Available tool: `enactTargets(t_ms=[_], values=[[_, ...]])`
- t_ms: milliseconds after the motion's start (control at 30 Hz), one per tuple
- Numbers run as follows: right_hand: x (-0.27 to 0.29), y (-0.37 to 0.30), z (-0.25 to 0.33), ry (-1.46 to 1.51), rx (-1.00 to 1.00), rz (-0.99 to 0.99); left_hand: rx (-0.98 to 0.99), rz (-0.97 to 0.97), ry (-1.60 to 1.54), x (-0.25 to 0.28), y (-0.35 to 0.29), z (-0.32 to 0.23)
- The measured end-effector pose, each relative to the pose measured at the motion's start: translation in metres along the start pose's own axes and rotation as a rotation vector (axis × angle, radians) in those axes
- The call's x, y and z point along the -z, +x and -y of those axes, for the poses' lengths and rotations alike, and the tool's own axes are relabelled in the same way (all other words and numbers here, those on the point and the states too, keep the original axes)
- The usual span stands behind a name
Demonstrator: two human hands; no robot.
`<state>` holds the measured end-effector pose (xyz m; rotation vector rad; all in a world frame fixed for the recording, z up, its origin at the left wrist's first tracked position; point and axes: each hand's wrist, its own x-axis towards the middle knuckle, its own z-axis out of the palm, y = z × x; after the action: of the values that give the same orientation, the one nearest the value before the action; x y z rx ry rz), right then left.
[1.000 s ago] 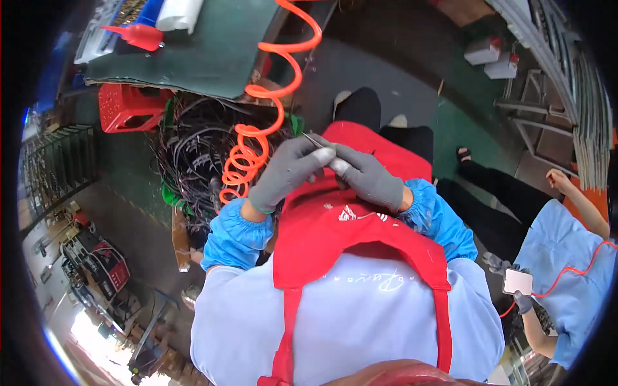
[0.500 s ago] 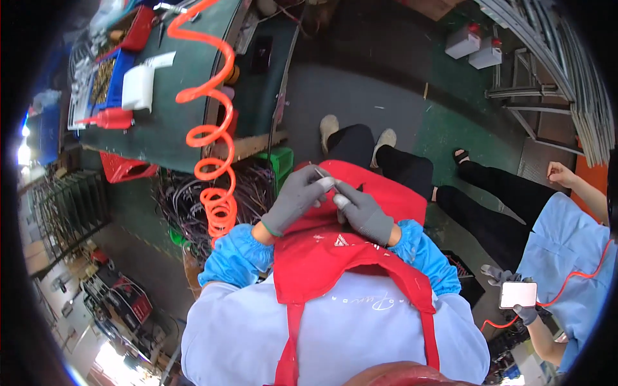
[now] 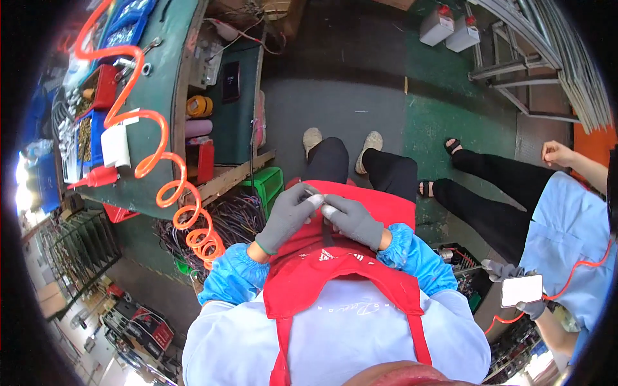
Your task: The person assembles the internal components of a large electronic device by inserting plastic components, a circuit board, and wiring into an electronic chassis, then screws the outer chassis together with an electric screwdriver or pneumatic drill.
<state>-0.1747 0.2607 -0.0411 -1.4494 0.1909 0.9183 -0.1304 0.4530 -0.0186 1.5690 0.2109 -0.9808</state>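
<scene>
My left hand (image 3: 288, 217) and my right hand (image 3: 354, 220), both in grey knitted gloves, meet in front of my red apron (image 3: 386, 202). Thumbs and fingertips are pinched together and touch at the middle. Whatever lies between the fingers is too small and hidden to make out. Blue sleeve covers wrap both forearms. To the left of my left hand hangs a coiled orange hose (image 3: 172, 193). Beneath it lies a heap of dark cables (image 3: 235, 222), beside a green plastic crate (image 3: 269, 186).
A green-topped workbench (image 3: 151, 132) on the left bears a red bottle (image 3: 98, 177), a blue bin (image 3: 96, 138) and a white cloth (image 3: 116, 147). Close on the right stands another person (image 3: 560, 225), holding a phone (image 3: 522, 291). Metal racks (image 3: 534, 58) stand at the far right.
The view has shifted, so the bench and hose appear farther left and lower. My hands stay pinched together, now slightly closer to each other. The other person has stepped a foot forward.
</scene>
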Motion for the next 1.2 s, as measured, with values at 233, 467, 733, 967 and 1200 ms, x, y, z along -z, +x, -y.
enactTargets(t_ms=[233, 467, 733, 967, 1200], values=[[0.001, 0.004, -0.005, -0.021, 0.141, -0.119, -0.015, 0.020, 0.065, -0.008, 0.004, -0.010], [-0.001, 0.015, -0.022, -0.148, 0.283, -0.181, 0.028, -0.004, 0.051, -0.007, 0.007, -0.006], [-0.004, 0.016, -0.018, -0.227, 0.246, -0.179, -0.011, -0.049, 0.070, -0.010, 0.005, -0.009], [-0.004, 0.014, -0.017, -0.247, 0.267, -0.183, -0.033, -0.038, 0.057, -0.011, 0.003, -0.010], [-0.007, 0.009, -0.019, -0.271, 0.288, -0.209, -0.034, -0.018, 0.073, -0.012, -0.002, -0.008]])
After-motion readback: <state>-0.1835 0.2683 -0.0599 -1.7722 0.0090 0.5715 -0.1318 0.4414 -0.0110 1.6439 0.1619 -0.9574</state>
